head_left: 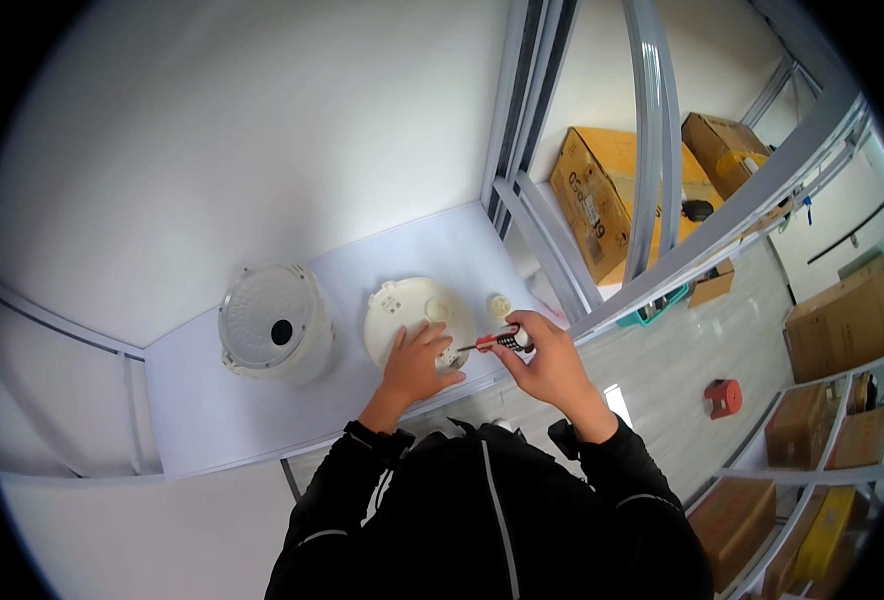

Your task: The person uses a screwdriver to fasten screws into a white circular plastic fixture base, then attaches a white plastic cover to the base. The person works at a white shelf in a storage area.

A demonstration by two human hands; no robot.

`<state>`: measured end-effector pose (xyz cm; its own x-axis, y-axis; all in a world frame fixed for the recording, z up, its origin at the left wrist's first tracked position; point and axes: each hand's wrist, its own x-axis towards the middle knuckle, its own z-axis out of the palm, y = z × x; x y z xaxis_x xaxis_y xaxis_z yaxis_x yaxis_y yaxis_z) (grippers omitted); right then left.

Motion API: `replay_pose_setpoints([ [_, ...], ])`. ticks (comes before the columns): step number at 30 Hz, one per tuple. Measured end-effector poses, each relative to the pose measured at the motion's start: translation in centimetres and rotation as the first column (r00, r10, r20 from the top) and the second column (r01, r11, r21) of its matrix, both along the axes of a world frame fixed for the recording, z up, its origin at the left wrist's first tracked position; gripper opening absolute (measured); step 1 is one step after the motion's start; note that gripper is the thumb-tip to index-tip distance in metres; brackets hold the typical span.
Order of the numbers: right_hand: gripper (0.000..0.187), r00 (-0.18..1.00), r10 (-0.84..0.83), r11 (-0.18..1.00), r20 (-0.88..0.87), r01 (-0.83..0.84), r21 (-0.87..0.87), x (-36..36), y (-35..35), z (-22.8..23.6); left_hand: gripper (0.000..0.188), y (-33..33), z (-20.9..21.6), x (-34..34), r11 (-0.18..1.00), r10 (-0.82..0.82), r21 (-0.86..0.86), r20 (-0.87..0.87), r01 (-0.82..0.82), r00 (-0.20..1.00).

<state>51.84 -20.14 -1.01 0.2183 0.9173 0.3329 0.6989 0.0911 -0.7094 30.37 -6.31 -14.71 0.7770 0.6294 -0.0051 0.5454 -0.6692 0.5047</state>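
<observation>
A round off-white plastic cover (380, 322) lies on the white table with its moulded inner side up. My left hand (417, 368) rests on its near part, fingers spread and lying against it. In my right hand (552, 368) is a screwdriver (499, 341) with a red, black and white handle. Its thin shaft points left, and the tip is at the cover's right side by my left fingertips; whether it sits in a screw is too small to tell. A small round cream-coloured part (500, 306) stands just beyond the screwdriver.
To the left stands a white cylindrical housing (277, 320) with a dark round hole on top. Grey metal frame posts (652, 150) rise at the right. Beyond them are cardboard boxes (602, 200), a red stool (723, 398) on the floor and shelves (792, 475) with boxes.
</observation>
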Motion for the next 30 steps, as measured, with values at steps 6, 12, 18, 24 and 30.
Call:
replay_pose_setpoints([
  [6,0.044,0.998,-0.012,1.000,0.057,0.013,-0.014,-1.8,1.3,-1.6,0.074,0.4,-0.5,-0.3,1.000,0.002,-0.011,0.020,-0.002,1.000],
  [12,0.043,0.998,-0.058,0.998,0.020,0.059,-0.019,-3.3,1.1,-2.1,0.072,0.3,-1.0,-0.4,1.000,0.004,-0.005,0.067,-0.004,0.998],
  [18,0.041,0.992,-0.049,0.999,0.112,0.049,0.003,-4.1,1.4,-1.8,0.074,0.5,-1.1,-0.5,1.000,-0.021,0.011,0.044,0.020,0.999],
  [24,0.039,0.989,-0.023,0.998,0.146,0.030,-0.050,-4.8,1.9,-1.4,0.073,0.5,-1.2,-0.8,0.999,-0.035,0.031,0.059,0.033,0.998],
  [30,0.040,0.973,-0.059,0.998,0.224,0.061,-0.004,-6.0,2.8,-0.5,0.071,0.7,-1.1,-0.9,0.999,-0.038,0.006,0.069,0.037,0.997],
])
